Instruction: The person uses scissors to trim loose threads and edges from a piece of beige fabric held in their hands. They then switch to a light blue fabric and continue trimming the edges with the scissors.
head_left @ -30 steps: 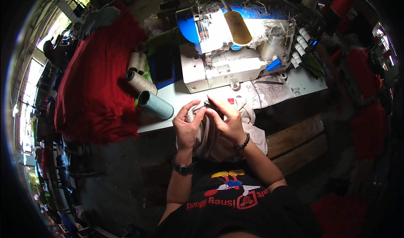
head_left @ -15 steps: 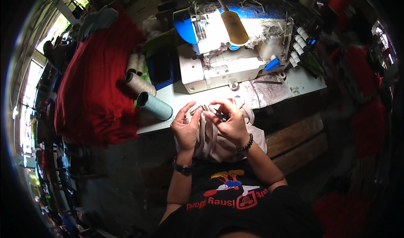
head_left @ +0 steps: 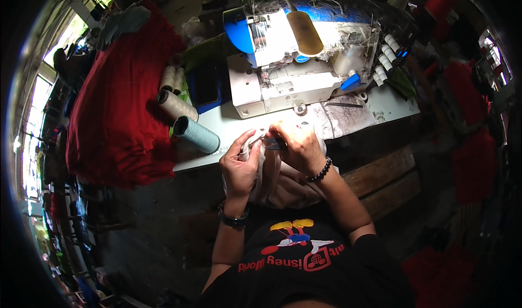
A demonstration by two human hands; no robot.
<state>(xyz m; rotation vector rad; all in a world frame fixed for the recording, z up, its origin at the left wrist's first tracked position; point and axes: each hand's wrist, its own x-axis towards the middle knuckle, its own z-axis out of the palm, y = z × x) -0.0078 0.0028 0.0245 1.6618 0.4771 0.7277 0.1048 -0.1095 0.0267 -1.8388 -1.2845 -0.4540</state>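
A beige garment (head_left: 280,185) lies bunched over my lap, up against the near edge of the sewing table (head_left: 234,112). My left hand (head_left: 241,165) is closed on a gathered fold of it, pinched between thumb and fingers. Close beside that fold, my right hand (head_left: 300,149) grips a pair of small dark thread snips (head_left: 274,143). Their blades point left, at the pinched cloth. My right fingers hide most of the handle, and whether the blades touch the fabric I cannot tell.
Beyond my hands stands a white sewing machine (head_left: 288,93) under a lit lamp (head_left: 304,33). A teal thread cone (head_left: 198,135) and a cream one (head_left: 178,106) lie left. A large red cloth pile (head_left: 119,106) is farther left; a wooden bench (head_left: 380,180) is right.
My right hand has turned, so the snips' blades now show beside the pinched fold. My left hand still holds the cloth. The whole view has shifted slightly.
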